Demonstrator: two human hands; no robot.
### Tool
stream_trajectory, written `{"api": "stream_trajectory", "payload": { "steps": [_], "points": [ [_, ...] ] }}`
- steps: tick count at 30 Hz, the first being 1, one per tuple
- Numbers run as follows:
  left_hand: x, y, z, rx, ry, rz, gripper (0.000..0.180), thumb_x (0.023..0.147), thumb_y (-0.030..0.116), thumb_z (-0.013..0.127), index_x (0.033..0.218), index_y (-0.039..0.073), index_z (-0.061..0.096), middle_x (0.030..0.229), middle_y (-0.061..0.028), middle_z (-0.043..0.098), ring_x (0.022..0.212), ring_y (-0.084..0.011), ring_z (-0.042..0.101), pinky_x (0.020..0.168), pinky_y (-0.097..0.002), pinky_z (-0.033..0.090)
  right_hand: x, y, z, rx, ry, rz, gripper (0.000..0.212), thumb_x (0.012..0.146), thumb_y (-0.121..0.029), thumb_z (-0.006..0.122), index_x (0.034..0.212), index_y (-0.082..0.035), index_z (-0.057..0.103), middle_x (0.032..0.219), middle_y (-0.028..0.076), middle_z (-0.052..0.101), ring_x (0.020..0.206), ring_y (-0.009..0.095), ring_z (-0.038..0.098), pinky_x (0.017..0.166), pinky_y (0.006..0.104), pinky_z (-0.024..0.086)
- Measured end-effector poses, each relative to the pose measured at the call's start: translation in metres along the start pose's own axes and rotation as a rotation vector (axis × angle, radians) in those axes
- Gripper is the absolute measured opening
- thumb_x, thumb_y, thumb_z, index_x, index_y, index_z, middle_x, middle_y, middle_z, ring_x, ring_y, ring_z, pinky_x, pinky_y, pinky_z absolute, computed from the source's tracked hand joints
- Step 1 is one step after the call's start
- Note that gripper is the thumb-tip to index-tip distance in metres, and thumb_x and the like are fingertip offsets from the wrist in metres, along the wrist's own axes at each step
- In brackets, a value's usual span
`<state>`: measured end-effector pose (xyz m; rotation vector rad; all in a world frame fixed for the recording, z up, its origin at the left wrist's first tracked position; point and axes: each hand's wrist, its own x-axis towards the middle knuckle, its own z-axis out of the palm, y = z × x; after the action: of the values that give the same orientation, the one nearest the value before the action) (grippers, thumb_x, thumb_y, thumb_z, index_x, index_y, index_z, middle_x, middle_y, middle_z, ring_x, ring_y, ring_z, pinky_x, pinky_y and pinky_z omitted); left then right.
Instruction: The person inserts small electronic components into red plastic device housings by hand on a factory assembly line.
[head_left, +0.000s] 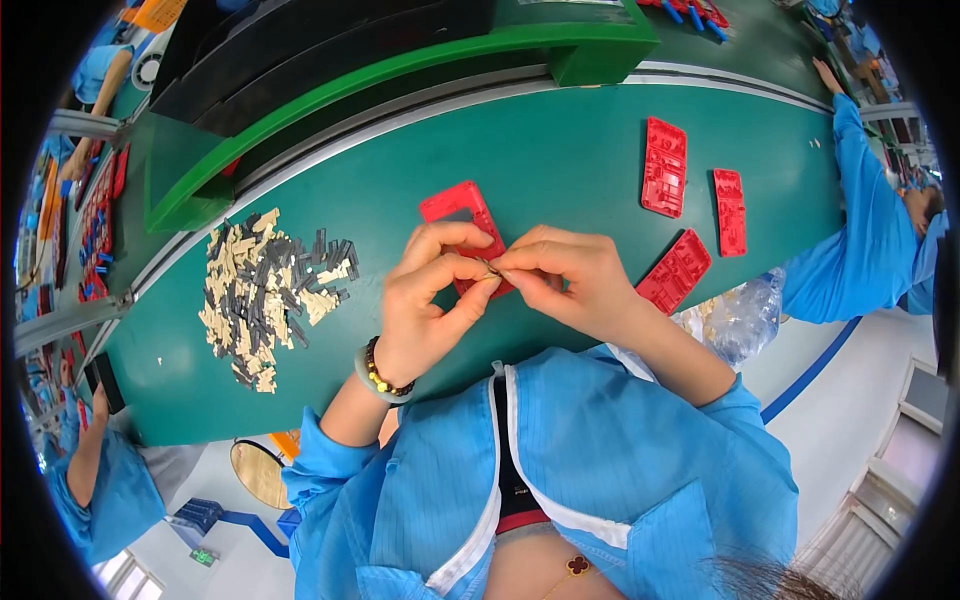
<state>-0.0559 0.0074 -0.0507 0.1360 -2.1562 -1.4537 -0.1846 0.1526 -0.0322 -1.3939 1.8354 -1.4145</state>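
My left hand [428, 292] and my right hand [572, 274] meet fingertip to fingertip over the green table. Both are closed in a pinch on a tiny dark piece [491, 267], too small to name and mostly covered by the fingers. Directly beneath them lies a red plastic shell [458, 200] with a grey area near its middle; my hands hide its lower part. To the left of my left hand spreads a loose pile of small cream and dark grey plastic pieces [262, 290].
Three red molded plastic shells, an upper one [664, 168], a narrow one [731, 212] and a lower one [676, 270], lie at the right. A green-edged rack [400, 75] runs along the far side. Beside the table's right edge is a clear plastic bag [742, 318]. Blue-sleeved people sit at both sides.
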Motion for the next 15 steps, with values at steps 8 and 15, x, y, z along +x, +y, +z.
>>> {"api": "stream_trajectory", "payload": {
  "steps": [8,15],
  "points": [
    [0.003,0.008,-0.003,0.145,-0.093,0.223,0.011,0.070,-0.002,0.070,0.074,0.005,0.063,0.094,-0.0065,0.068,0.094,-0.0221,0.061,0.080,-0.0350,0.048,-0.006,0.055,-0.029,-0.121,0.224,0.234,0.014,0.078,-0.005,0.071,0.092,-0.004,0.067,0.078,0.007,0.064,0.059,0.012,0.059,0.051,0.0282,0.046],
    [0.000,0.001,0.002,-0.157,-0.020,-0.166,0.010,0.069,-0.003,0.069,0.074,0.002,0.062,0.096,-0.0064,0.067,0.092,-0.0241,0.060,0.081,-0.0347,0.048,-0.005,-0.002,0.005,-0.049,0.049,-0.053,0.015,0.078,-0.002,0.069,0.093,-0.004,0.067,0.082,0.007,0.065,0.065,0.017,0.061,0.054,0.0276,0.047]
  ]
}}
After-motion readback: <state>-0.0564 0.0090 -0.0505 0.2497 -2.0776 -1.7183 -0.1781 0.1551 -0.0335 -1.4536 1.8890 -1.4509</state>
